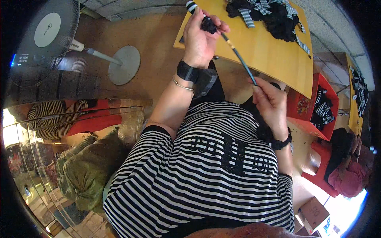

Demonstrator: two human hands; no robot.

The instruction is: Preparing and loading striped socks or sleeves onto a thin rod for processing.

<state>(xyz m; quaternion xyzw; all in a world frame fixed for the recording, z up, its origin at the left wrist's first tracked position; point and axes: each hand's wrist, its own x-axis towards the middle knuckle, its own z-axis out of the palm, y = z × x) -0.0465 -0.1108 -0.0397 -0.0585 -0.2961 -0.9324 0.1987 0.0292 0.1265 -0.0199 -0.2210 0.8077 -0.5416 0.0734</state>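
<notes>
In the upper middle, my left hand is closed around a small black-and-white striped knit piece with a bunched black part by the fingers. A slim dark rod with a gold band, like a paintbrush handle, runs from that bunched part down to the right. My right hand pinches the rod's lower end between thumb and fingers, lower and to the right of my left hand. Whether the rod's upper tip is inside the knit piece is hidden by the fabric and fingers.
Beyond my hands stands a yellow table bearing a pile of black and striped knit pieces. A red bin at right contains more striped pieces. A standing fan is at left, a green sack lower left, a carton lower right.
</notes>
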